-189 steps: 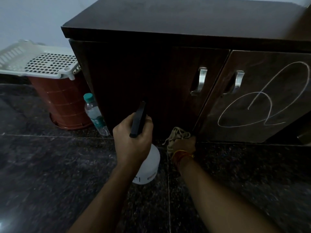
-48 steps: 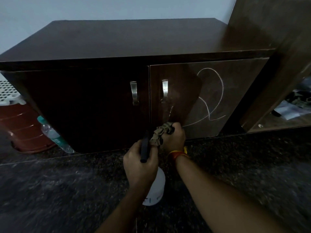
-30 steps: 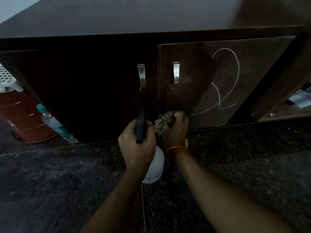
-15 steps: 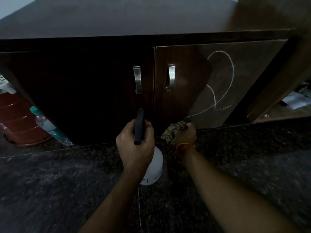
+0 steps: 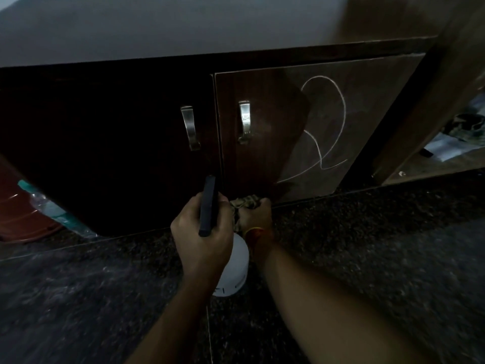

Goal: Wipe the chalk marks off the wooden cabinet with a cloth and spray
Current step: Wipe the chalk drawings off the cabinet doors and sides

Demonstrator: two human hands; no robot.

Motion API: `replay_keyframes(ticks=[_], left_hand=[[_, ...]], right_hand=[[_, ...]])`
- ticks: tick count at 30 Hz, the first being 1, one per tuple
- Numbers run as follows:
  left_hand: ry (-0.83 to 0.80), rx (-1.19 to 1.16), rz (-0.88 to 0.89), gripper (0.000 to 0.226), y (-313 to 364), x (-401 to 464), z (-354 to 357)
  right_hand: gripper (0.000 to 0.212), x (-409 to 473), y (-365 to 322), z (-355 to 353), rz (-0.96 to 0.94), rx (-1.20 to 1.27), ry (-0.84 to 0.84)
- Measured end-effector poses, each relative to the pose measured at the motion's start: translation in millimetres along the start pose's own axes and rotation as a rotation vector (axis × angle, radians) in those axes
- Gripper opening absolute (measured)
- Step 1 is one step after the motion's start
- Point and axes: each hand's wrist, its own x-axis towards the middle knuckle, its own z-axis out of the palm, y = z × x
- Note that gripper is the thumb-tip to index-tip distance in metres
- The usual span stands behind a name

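A dark wooden cabinet (image 5: 118,158) with two doors fills the upper view. White chalk marks (image 5: 330,122) loop across the right half of its right door (image 5: 367,101); the door's left half shows no chalk. My left hand (image 5: 202,240) grips a white spray bottle (image 5: 236,269) by its black trigger head, nozzle toward the cabinet. My right hand (image 5: 256,216) holds a bunched beige cloth (image 5: 245,202) against the bottom left corner of the right door, just beside the left hand.
Dark speckled stone floor (image 5: 367,258) lies below. A plastic water bottle (image 5: 49,208) and a red bucket (image 5: 15,211) stand at the cabinet's left side. A taller wooden unit (image 5: 425,106) with an open low shelf holding papers stands at right.
The cloth hand has swept down the right door's left half to its bottom edge. The door's left part lost its chalk. The spray bottle hand stayed about in place.
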Motion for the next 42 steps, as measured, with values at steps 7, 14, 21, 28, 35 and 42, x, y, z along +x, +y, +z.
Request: replay_keyframes(ticks=[7, 14, 21, 28, 35, 42], left_hand=[[-0.001, 0.028, -0.021, 0.036, -6.5, 8.5, -1.5], [-0.001, -0.044, -0.015, 0.037, 5.6, 9.5, 12.9], [-0.027, -0.059, 0.010, 0.036, 10.2, 3.8, 23.0], [-0.032, -0.037, 0.014, 0.035, 6.9, 1.9, 21.0], [0.037, -0.058, 0.010, 0.037, 15.4, 20.5, 18.7], [0.043, -0.096, -0.016, 0.038, 22.9, 18.0, 17.0]], right_hand=[[0.021, 18.4, 5.8, -9.0, 0.060, 0.164, 0.058], [0.024, 5.3, -45.1, -41.1, -0.293, 0.104, 0.311], [0.033, -13.8, -66.3, -55.4, -0.538, -0.021, 0.312], [0.023, -10.4, -51.4, -56.9, -0.438, -0.163, 0.272], [0.035, -34.9, -113.2, -66.4, -0.764, -0.022, 0.322], [0.044, -34.3, -102.9, -74.8, -0.822, -0.213, 0.250]])
